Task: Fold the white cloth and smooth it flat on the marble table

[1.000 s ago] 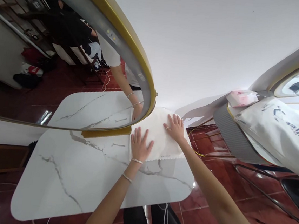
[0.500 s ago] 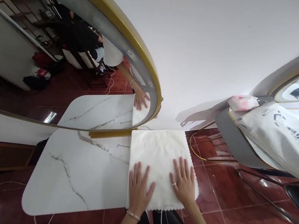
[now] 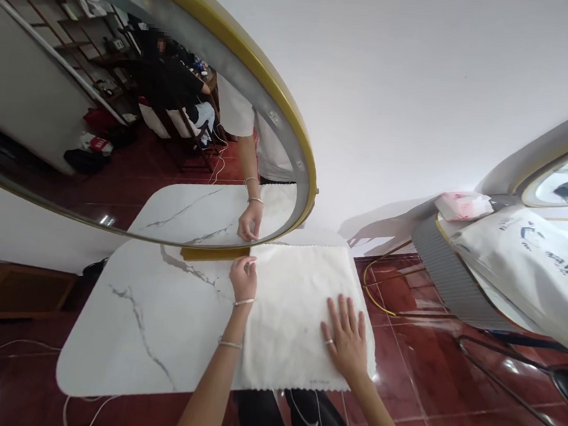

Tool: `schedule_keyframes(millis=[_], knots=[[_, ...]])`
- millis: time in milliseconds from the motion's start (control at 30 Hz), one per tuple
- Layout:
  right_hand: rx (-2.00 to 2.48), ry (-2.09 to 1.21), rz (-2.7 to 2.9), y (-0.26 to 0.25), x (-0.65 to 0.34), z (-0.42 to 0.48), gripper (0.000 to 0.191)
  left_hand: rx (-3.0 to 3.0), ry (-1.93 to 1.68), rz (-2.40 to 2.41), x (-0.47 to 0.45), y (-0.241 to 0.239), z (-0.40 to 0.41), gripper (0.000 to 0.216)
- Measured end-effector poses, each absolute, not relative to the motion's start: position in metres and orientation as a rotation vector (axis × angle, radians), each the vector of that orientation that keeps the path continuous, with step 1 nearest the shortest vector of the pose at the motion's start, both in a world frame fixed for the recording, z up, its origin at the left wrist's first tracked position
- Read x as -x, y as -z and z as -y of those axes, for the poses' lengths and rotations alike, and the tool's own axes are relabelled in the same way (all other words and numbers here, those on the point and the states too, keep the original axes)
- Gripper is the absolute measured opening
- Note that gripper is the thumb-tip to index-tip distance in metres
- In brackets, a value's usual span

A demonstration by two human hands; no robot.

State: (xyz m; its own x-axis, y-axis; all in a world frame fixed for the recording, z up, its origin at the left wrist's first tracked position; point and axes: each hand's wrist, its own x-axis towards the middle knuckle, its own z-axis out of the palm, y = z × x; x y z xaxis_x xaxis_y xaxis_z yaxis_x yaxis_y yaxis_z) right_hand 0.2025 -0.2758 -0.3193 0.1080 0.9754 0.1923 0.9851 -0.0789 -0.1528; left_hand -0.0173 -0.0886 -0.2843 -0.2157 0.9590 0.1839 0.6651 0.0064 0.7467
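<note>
A square of soft white cloth [image 3: 299, 308] with wavy edges lies nearly smooth on the right end of the marble-patterned table [image 3: 167, 322]. At its far left corner is my left hand [image 3: 243, 277], fingers curled into a pinch on the cloth's edge; the fingertips are partly hidden. My right hand [image 3: 347, 339] rests flat on the cloth's right side, fingers stretched out, a ring on one of them. A small grey mark shows near the cloth's front edge.
A large gold-rimmed round mirror [image 3: 307, 148] leans over the table's back, reflecting my arm and a seated person. To the right, a grey ribbed table [image 3: 433, 274] carries a white printed bag [image 3: 535, 264] and a pink tissue pack [image 3: 463, 205]. White cables hang by my lap.
My left hand has left its flat place on the cloth's near left side and moved forward to the far left corner, closing its fingers. My right hand stays flat in place.
</note>
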Motion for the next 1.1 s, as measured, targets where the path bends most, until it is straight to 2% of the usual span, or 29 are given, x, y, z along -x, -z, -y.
schedule_keyframes(millis=[100, 233, 333, 467, 633, 900, 1100], knots=[[2.115, 0.059, 1.981, 0.319, -0.196, 0.274, 0.064, -1.91, -1.047, -1.875, -0.031, 0.283, 0.119, 0.03], [2.084, 0.093, 2.017, 0.322, -0.192, 0.274, 0.067, -2.541, -0.662, -1.087, -0.118, 0.294, 0.139, 0.037], [2.098, 0.124, 2.033, 0.323, -0.193, 0.274, 0.067, -2.656, -0.495, -0.955, -0.142, 0.306, 0.13, 0.045], [2.12, 0.128, 2.049, 0.32, -0.178, 0.271, 0.065, -2.708, -0.489, -0.956, -0.115, 0.318, 0.114, 0.047], [2.088, 0.08, 2.079, 0.314, -0.121, 0.261, 0.071, -2.757, -0.485, -0.983, -0.047, 0.31, 0.108, 0.049], [2.152, 0.048, 1.955, 0.312, -0.05, 0.249, 0.07, -2.711, -0.553, -1.436, 0.089, 0.308, 0.105, 0.052], [2.169, 0.069, 1.928, 0.318, -0.085, 0.269, 0.069, -2.702, -0.519, -1.405, 0.059, 0.317, 0.11, 0.061]])
